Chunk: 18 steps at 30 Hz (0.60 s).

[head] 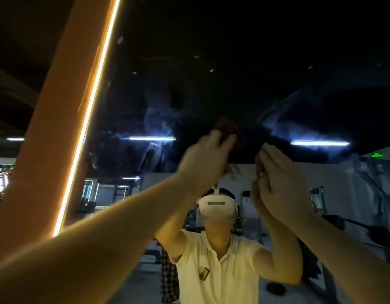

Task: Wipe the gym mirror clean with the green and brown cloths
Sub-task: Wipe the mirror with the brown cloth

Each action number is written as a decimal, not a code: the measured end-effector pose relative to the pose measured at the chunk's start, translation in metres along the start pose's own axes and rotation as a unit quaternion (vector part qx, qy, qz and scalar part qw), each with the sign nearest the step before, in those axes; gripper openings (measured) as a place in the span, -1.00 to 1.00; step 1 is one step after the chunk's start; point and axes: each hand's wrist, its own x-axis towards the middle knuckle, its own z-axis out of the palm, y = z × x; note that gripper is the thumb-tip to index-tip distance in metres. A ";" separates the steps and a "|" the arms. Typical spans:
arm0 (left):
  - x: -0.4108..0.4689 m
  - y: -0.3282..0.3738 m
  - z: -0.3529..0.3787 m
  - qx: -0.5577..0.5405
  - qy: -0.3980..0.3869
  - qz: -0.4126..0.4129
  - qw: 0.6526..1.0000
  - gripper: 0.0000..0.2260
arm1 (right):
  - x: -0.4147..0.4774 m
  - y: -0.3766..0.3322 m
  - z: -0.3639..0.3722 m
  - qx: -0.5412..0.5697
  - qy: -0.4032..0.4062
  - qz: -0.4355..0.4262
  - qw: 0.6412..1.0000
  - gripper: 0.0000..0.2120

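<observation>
The gym mirror [211, 95] fills the view ahead, dark, with pale streaky smears near its middle. Both my arms are raised to it. My left hand [206, 156] is blurred and grips a bunched dark brown cloth [228, 128] against the glass. My right hand [281, 181] is further right with its fingers straight, fingertips meeting their own reflection on the mirror. I cannot see any cloth under my right hand, and the green cloth is not in view.
An orange pillar [47, 132] with a bright light strip [91, 106] borders the mirror on the left. The glass reflects a person in a white shirt and white headset, gym machines [374, 205] and ceiling tube lights.
</observation>
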 end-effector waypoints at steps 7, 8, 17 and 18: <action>-0.063 -0.121 -0.024 0.131 -0.032 -0.251 0.959 -0.47 | -0.004 -0.008 0.012 -0.030 -0.011 0.005 0.999 -0.41; -0.057 -0.102 -0.020 0.119 -0.040 -0.245 0.961 -0.48 | -0.004 -0.007 0.012 -0.029 -0.014 0.002 0.999 -0.41; 0.050 0.115 0.027 -0.062 0.047 -0.138 0.987 -0.45 | -0.005 0.043 -0.027 0.149 0.060 0.060 0.985 -0.47; 0.057 0.134 0.031 -0.055 0.040 -0.106 0.992 -0.45 | -0.004 0.054 -0.032 0.136 0.087 0.093 0.982 -0.48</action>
